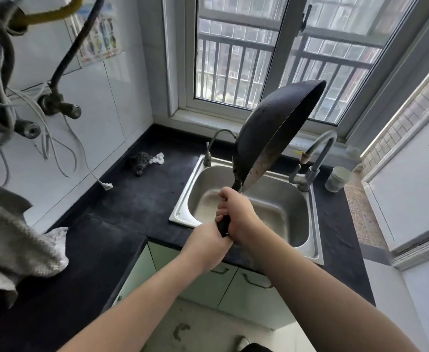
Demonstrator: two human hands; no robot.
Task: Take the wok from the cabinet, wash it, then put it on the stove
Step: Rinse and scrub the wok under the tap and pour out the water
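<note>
A black wok [271, 130] is held up on edge above the steel sink [307, 217], tilted so its bowl faces left and its rim points toward the window. Both hands hold its black handle. My right hand [236, 214] grips the handle near the bowl. My left hand [205, 245] grips the handle's end just below it. Water drops speckle the wok's inside. No stove is in view.
Two faucets [317, 153] stand behind the sink, with a paper cup [337, 179] to the right. A steel scrubber [141, 161] lies on the dark counter [137, 199], a grey cloth [12, 245] at the left. Pipes and cables hang on the left wall. Green cabinet doors [233, 285] are below.
</note>
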